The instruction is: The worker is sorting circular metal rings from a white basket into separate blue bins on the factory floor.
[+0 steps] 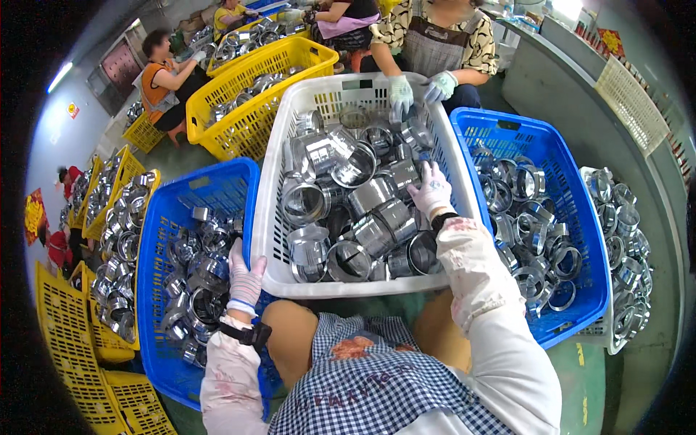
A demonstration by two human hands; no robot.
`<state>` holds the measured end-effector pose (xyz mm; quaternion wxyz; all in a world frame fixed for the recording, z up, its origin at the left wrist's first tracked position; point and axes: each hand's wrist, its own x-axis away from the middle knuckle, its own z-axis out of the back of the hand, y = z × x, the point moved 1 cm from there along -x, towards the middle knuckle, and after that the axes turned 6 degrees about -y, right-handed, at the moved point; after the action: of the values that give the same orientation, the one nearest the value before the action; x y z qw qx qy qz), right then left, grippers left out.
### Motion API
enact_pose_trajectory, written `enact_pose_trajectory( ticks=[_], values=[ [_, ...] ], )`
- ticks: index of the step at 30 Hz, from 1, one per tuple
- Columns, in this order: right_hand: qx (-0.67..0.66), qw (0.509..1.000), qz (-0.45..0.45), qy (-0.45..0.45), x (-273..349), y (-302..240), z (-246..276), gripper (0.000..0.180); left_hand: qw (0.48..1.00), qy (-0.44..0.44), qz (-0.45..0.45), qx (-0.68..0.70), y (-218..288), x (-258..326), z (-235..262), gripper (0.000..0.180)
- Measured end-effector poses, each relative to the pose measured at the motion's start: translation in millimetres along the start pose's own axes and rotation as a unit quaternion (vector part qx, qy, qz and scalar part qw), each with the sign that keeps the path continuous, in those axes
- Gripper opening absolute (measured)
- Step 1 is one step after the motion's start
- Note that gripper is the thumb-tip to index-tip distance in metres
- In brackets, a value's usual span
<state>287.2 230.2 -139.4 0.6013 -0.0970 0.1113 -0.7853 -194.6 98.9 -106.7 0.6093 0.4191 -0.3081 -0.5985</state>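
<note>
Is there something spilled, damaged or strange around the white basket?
Nothing looks spilled there: the metal rings lie jumbled inside the white basket. The reddish marks on the pale sleeves look odd against the cloth; stain or print, I cannot tell.

Left grip [244,283]: low, near left, back of hand up, fingers extended far, thumb apart. Right grip [433,190]: reaches farther, right of centre, fingers spread, palm down. Left forearm [232,377] runs up steeply from near edge; right forearm [478,275] slants left toward far side. Dark bands on left wrist [245,333] and right wrist [443,219].
</note>
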Motion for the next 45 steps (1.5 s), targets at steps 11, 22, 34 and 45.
enact_pose_trajectory(
  ticks=[11,22,34,45],
  values=[
    [-0.004,1.0,-0.009,0.027,-91,-11,-14,0.091,0.902,-0.152,0.071,-0.398,-24,-58,-17,0.108],
    [0.076,0.983,0.064,-0.153,-138,-46,-23,0.059,0.928,-0.1,0.045,-0.357,-15,-61,-30,0.102],
    [-0.688,0.641,-0.021,0.341,-28,70,120,0.037,0.923,-0.079,0.066,-0.37,-12,-63,-21,0.1],
    [-0.535,0.784,-0.078,0.304,-2,52,25,0.07,0.907,-0.084,0.105,-0.398,-8,-58,-25,0.1]
  ],
)
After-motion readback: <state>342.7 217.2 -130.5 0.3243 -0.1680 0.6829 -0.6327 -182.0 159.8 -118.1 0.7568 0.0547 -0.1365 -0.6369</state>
